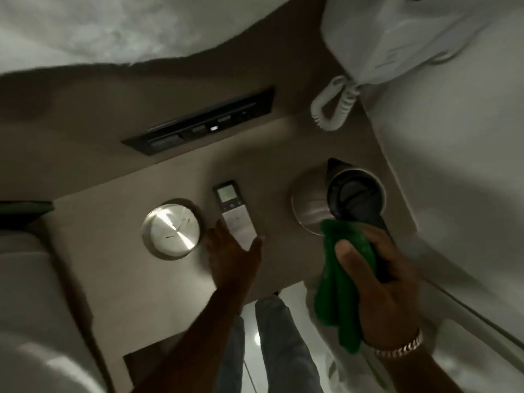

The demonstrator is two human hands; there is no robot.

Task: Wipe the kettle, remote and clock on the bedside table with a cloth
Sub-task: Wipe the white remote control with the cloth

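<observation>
A dim bedroom corner: a beige tabletop (pixel 113 276) stands between a bed at the left and white bedding at the right, with a dark switch panel (pixel 198 124) on the far wall and a white phone (pixel 397 43) with its coiled cord at the far right.

On the left of the tabletop lies the clock (pixel 171 231), a round metal disc, face up. Just right of it is the remote (pixel 234 212), lying flat with its screen at the far end. The left hand (pixel 232 253) reaches over the near end of the remote, its grip spread wide and holding nothing; whether the fingers touch the remote I cannot tell, as the hand is blurred.

Farther right is the steel kettle (pixel 337 199), seen from above, spout pointing far, handle near. The right hand (pixel 377 282) has its grip closed around the handle with a green cloth (pixel 337 282) bunched between palm and handle; most of the cloth hangs loose toward the floor. A metal bracelet (pixel 399 348) sits on that wrist.

Risks, as I judge them: the cloth under the palm may make the handle slip, tipping the kettle; if it holds water, that could spill near the remote. The left hand, moving fast, could knock the remote into the clock or off the near edge. The trailing cloth might snag.
</observation>
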